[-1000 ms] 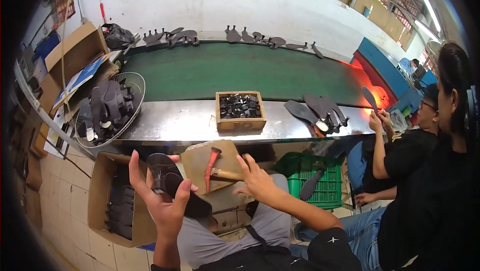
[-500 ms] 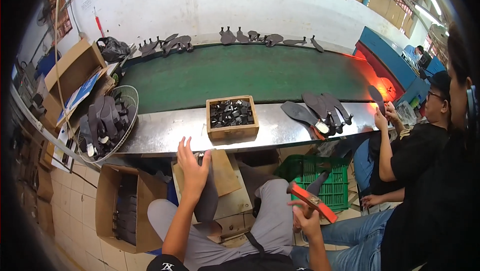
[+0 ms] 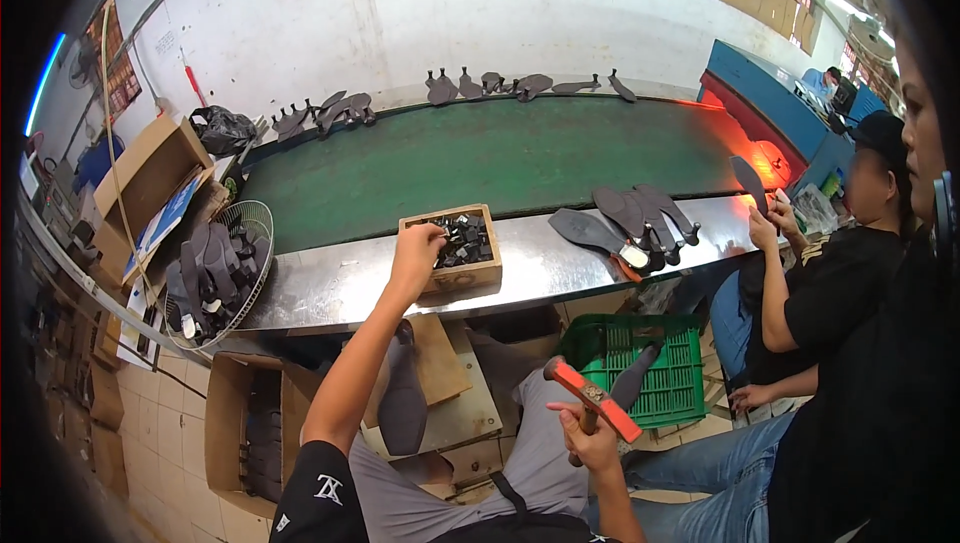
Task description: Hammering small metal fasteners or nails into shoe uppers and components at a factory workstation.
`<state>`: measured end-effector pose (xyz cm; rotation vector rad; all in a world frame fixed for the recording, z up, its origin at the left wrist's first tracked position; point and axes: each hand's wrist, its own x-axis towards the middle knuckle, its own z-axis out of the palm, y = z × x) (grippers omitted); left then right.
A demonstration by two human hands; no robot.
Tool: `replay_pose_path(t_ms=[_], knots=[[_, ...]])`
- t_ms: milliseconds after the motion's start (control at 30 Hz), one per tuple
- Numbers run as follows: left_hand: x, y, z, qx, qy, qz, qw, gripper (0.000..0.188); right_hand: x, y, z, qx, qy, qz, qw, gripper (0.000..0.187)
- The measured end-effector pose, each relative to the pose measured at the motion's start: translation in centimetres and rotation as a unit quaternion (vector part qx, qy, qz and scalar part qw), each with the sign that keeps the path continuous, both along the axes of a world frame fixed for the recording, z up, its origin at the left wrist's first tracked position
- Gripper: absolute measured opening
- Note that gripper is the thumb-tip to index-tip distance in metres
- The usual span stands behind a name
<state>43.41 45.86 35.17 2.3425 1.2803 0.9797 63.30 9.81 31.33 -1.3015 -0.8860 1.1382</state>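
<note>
My left hand (image 3: 420, 251) reaches into a small wooden box (image 3: 453, 279) full of small black blocks (image 3: 463, 239). Its fingers are bent together over the blocks, and what they pinch is hidden. A hammer (image 3: 593, 400) with a red-orange head is in my right hand (image 3: 592, 443), held by its handle above my lap. Below the metal ledge, a dark grey shoe sole (image 3: 403, 405) lies with its heel end away from me, beside a tan board (image 3: 440, 355) on a pale work surface.
A green conveyor belt (image 3: 480, 158) runs behind the metal ledge (image 3: 330, 283). More soles (image 3: 640, 215) lie at the right, others in a wire basket (image 3: 262, 278) at the left. A cardboard box (image 3: 222, 433) and a green crate (image 3: 680, 378) stand low. Two people (image 3: 800, 293) sit close on my right.
My left hand has left the sole and moved forward into the wooden box. The sole now lies on the work surface. My right hand still holds the hammer.
</note>
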Motion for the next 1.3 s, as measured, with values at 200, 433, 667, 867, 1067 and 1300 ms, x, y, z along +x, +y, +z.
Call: replay_pose_path(t_ms=[200,433,667,867,1067,1300], knots=[[-1.3,-10.4,6.6,-0.309,-0.433,-0.056,0.845,0.023,-0.6,3.4,3.5,0.145,0.016,-0.017,0.989,0.027],[-5.7,-24.7,10.4,0.221,-0.219,-0.098,0.945,0.018,-5.9,6.5,10.3,0.202,0.049,0.072,0.976,0.037],[-8.5,-27.2,9.4,0.481,-0.051,-0.157,0.861,0.022,-10.9,3.5,14.0,0.131,0.137,0.147,0.971,0.059],[-8.6,-28.1,7.3,0.295,-0.275,-0.144,0.904,0.031,-10.6,3.0,13.0,0.145,0.172,0.169,0.959,0.026],[-7.7,-28.8,7.7,-0.055,-0.376,-0.140,0.914,0.026,-10.6,4.5,9.7,0.252,0.158,0.177,0.938,0.020],[-8.3,-28.6,8.1,0.005,-0.273,-0.109,0.956,0.024,-9.5,4.9,8.5,0.159,0.152,0.173,0.960,0.019]])
